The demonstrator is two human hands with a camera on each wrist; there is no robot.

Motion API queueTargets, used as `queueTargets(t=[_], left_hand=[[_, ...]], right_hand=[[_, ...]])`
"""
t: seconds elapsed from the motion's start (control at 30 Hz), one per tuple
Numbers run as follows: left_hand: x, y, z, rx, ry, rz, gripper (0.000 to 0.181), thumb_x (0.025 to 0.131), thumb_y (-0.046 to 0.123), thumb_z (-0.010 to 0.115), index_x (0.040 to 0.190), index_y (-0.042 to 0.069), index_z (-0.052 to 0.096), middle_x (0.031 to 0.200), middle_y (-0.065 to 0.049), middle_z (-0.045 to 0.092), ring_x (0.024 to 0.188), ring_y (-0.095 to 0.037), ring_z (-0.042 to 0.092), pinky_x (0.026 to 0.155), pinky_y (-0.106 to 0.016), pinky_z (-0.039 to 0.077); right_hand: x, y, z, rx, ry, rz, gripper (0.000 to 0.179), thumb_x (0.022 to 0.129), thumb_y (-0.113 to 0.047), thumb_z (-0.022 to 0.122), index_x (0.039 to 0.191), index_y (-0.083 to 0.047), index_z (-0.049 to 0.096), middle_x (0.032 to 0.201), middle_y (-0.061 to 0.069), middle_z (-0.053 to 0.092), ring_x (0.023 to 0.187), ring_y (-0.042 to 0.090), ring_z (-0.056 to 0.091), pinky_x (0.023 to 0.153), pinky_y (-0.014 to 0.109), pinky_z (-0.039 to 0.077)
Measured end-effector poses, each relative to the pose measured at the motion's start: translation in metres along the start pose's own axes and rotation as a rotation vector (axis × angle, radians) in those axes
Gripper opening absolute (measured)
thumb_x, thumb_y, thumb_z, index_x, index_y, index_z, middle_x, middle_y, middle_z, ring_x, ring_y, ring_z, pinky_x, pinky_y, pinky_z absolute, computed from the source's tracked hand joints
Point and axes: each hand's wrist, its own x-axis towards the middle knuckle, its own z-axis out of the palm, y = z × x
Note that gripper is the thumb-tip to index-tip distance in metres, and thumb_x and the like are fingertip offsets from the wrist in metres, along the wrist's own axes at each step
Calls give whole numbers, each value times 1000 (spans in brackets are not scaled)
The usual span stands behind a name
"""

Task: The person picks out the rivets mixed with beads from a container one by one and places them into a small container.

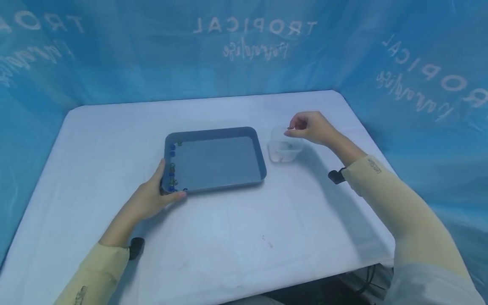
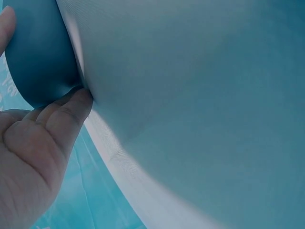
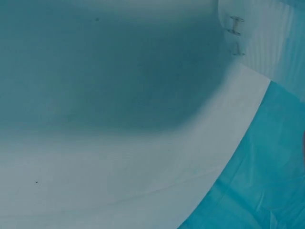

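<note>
A blue-grey tray [image 1: 213, 134] lies on the table. Along its left side sit several small round marbles [image 1: 172, 169], blue, green and orange. My left hand [image 1: 152, 197] grips the tray's near left corner, thumb along the front rim. In the left wrist view its fingers [image 2: 78, 107] curl against the tray's outer side [image 2: 40, 52]. To the right of the tray, my right hand [image 1: 310, 127] is above a clear plastic container [image 1: 282, 152]. Thumb and fingertips pinch a small dark piece [image 1: 288, 128], too tiny to make out. The right wrist view shows hardly any of that hand.
A white cloth covers the table [image 1: 236, 237], and blue printed sheets [image 1: 259, 67] hang behind it and at both sides. In the right wrist view, small dark I-shaped marks [image 3: 235, 26] show at the clear container [image 3: 262, 33]. Cables [image 1: 367, 279] hang below the near right edge.
</note>
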Motion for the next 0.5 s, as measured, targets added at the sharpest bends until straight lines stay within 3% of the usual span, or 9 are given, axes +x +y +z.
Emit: queueTargets(t=[0.1, 0.13, 0.17, 0.27, 0.3, 0.37, 0.43, 0.5], left_hand=[[4, 9, 3, -7, 20, 33, 123, 85, 68, 64, 156, 18, -22, 151, -31, 40, 119, -46, 58, 95, -59, 49], [6, 12, 4, -9, 26, 43, 122, 85, 67, 65, 157, 17, -21, 158, -31, 27, 128, -49, 51, 100, -61, 46], [9, 15, 5, -17, 23, 48, 122, 85, 66, 65, 157, 17, -20, 159, -31, 26, 128, -49, 50, 100, -61, 46], [12, 22, 7, -23, 18, 30, 120, 86, 63, 67, 157, 20, -21, 130, -28, 58, 98, -38, 67, 87, -50, 52], [13, 23, 7, -22, 15, 23, 120, 86, 62, 67, 157, 22, -21, 118, -25, 63, 90, -35, 68, 83, -47, 52], [14, 25, 7, -19, 11, 15, 119, 86, 62, 67, 156, 23, -21, 110, -24, 65, 82, -30, 67, 82, -45, 52], [13, 26, 7, -17, 10, 13, 120, 86, 62, 67, 156, 24, -22, 132, -29, 58, 97, -37, 68, 91, -53, 51], [13, 26, 7, -14, 8, 11, 120, 85, 63, 67, 156, 23, -22, 151, -30, 41, 114, -44, 62, 102, -60, 45]], right_hand=[[-6, 7, -8, -47, -43, 45, 28, 85, -35, 79, 99, -13, 70, 86, 9, 60, 83, 24, 52, 66, 30, 47], [-8, 9, -12, -65, -57, 61, 29, 84, -35, 80, 100, -13, 70, 87, 9, 60, 83, 24, 52, 66, 30, 47], [-11, 12, -16, -81, -71, 74, 30, 84, -34, 81, 102, -13, 70, 87, 9, 60, 83, 24, 52, 65, 30, 48], [-13, 16, -25, -114, -111, 86, 36, 82, -36, 81, 106, -12, 70, 89, 10, 61, 84, 25, 53, 65, 31, 48], [-14, 16, -27, -116, -116, 86, 37, 82, -37, 81, 107, -11, 70, 90, 10, 62, 84, 25, 53, 65, 31, 48], [-14, 15, -29, -124, -115, 76, 39, 83, -38, 81, 110, -11, 70, 91, 10, 62, 84, 25, 53, 65, 31, 48], [-13, 9, -29, -121, -108, 56, 40, 84, -38, 80, 113, -12, 70, 91, 9, 62, 84, 25, 54, 65, 32, 48], [-9, -2, -26, -118, -107, 11, 40, 85, -39, 79, 115, -14, 70, 91, 7, 63, 83, 24, 54, 65, 32, 49]])
